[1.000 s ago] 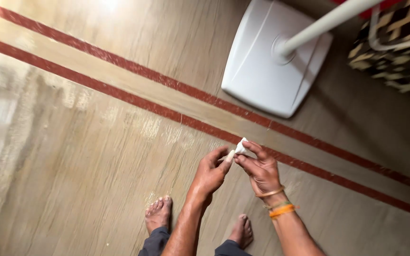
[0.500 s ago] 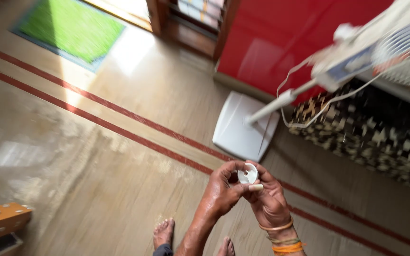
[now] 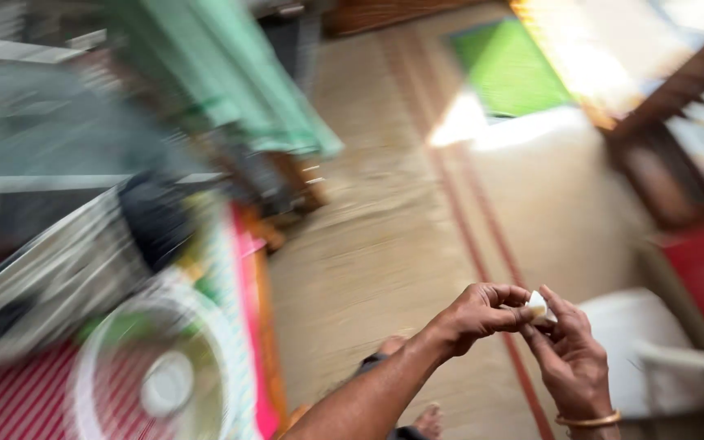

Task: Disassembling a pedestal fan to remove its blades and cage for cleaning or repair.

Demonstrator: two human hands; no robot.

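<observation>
My left hand (image 3: 482,314) and my right hand (image 3: 568,354) meet in front of me at lower right, above the floor. Both pinch a small white plastic piece (image 3: 538,306) between fingertips; most of it is hidden by the fingers. A bangle sits on my right wrist. Part of one bare foot (image 3: 429,421) shows below my arms.
The view is blurred by motion. A white round fan guard (image 3: 160,379) lies at lower left on a red striped cloth. A white fan base (image 3: 645,350) sits at lower right. A green mat (image 3: 511,69) lies by a sunlit doorway, and green cloth (image 3: 230,77) hangs at upper left.
My head has swung left, so the fan base slid to the right edge and a fan guard came into view. My hands stay together on the white piece.
</observation>
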